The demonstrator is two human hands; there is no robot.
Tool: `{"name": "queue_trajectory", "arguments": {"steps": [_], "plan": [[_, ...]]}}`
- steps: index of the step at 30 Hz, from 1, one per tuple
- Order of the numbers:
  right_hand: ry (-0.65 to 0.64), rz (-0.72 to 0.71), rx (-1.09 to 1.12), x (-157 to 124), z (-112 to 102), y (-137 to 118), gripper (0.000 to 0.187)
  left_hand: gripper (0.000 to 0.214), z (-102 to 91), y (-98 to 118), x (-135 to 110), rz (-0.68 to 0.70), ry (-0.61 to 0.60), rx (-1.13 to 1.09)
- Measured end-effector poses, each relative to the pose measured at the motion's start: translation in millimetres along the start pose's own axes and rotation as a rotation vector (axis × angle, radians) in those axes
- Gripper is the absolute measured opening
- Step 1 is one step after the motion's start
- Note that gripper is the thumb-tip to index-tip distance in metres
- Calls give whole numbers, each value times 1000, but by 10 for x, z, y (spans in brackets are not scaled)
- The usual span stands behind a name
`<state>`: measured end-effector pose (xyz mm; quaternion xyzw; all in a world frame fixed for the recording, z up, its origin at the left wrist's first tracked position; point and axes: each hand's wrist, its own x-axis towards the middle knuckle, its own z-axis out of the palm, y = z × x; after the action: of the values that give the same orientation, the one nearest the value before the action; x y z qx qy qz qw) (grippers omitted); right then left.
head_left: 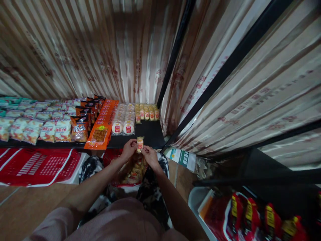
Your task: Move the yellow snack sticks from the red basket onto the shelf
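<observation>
Between my two hands, at the front edge of the black shelf (150,133), is a small yellowish snack packet (140,143) with a red and white label. My left hand (129,148) pinches its left side, and my right hand (150,157) grips its lower right side. Beyond it on the shelf stand rows of matching small packets (147,113). To their left lie round white packaged crackers (123,127) with red labels. Below my hands, between my knees, a red bag (132,172) holds many more yellowish packets, partly covered by my arms.
Orange snack packs (98,137), dark-topped bags (79,128) and white snack bags (47,129) fill the shelf leftward. A red bag (40,167) lies below left. Black metal posts (200,107) and a pleated curtain (100,50) border the shelf. Red packets (252,216) sit lower right.
</observation>
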<state>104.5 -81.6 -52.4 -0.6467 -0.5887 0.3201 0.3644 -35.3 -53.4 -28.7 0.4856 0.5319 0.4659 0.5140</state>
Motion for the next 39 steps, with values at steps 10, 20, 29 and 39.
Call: {"name": "queue_trajectory", "arguments": {"steps": [10,20,29,39], "plan": [[13,18,-84,126,-26,-16,24,11,71,-39,81,-60,53,13],[-14,56,-90,222,-60,-72,23,11,78,-196,221,-37,79,147],[-7,58,-182,302,-119,-180,20,9,123,-131,291,-71,101,146],[9,92,-139,453,-110,-149,18,16,192,-43,379,-32,97,254]]}}
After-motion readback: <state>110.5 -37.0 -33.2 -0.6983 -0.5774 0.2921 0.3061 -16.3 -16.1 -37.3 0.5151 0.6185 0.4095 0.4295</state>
